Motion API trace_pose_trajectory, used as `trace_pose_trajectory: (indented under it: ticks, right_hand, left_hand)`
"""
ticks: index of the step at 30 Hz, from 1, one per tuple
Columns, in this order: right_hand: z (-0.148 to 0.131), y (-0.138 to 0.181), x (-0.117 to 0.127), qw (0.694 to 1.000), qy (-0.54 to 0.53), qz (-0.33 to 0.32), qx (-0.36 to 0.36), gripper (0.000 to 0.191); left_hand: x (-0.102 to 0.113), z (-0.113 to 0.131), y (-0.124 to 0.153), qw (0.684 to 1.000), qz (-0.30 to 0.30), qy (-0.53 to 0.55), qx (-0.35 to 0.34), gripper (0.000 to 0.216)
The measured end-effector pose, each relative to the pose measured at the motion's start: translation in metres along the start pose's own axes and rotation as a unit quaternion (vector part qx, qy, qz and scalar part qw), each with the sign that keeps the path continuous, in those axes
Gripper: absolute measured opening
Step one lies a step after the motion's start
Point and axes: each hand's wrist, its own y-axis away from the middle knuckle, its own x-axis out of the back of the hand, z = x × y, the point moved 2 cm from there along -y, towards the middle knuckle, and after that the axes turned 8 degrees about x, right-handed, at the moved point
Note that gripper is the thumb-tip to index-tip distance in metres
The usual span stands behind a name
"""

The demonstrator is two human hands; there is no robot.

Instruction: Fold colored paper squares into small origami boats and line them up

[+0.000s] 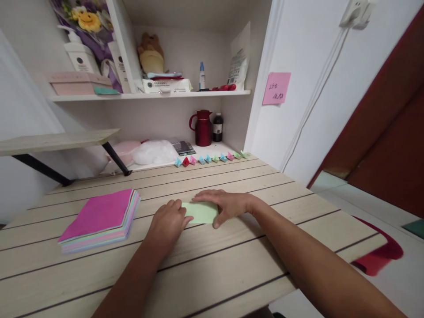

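Note:
A light green sheet of origami paper [201, 213], apparently folded into a rectangle, lies flat on the slatted wooden table [212, 274]. My left hand [169, 221] is closed at its left end, fingers curled and the thumb pointing across the near corner. Over the right end arches my right hand [228, 206], open, with its fingers stretched along the far edge and its thumb at the near right corner. Parts of both paper ends are hidden under my hands. To the left sits a stack of coloured square paper [99, 216], magenta on top.
Several small folded paper pieces [207, 158] line the table's back edge. Behind them stand a dark red jug [202, 128] and a dark bottle [217, 127] under a shelf. A small raised wooden shelf [59, 141] on black legs is at back left. A red stool [380, 251] stands beyond the right edge.

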Motion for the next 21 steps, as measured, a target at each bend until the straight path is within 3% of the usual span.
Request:
trace_pose_trajectory:
  ticks: [2, 6, 9, 16, 21]
  right_hand:
    - [0.003, -0.001, -0.001, 1.000, 0.007, 0.028, -0.007, 0.079]
    - [0.015, 0.001, 0.005, 0.981, 0.034, 0.138, -0.129, 0.043]
    - [0.019, 0.002, 0.006, 0.970, 0.068, 0.150, -0.181, 0.036]
    - [0.012, -0.006, -0.007, 0.959, -0.079, 0.183, -0.200, 0.029]
    - [0.005, -0.011, -0.016, 0.897, -0.294, 0.218, -0.246, 0.036]
  left_hand:
    - [0.000, -0.002, 0.000, 1.000, 0.000, 0.016, -0.001, 0.033]
    - [0.002, -0.003, -0.001, 1.000, -0.011, 0.024, -0.004, 0.043]
    - [0.003, -0.003, -0.001, 0.999, -0.021, 0.025, 0.002, 0.044]
    - [0.002, -0.002, -0.001, 0.999, -0.016, 0.034, 0.011, 0.046]
    - [-0.002, 0.000, 0.001, 1.000, 0.012, 0.024, 0.013, 0.042]
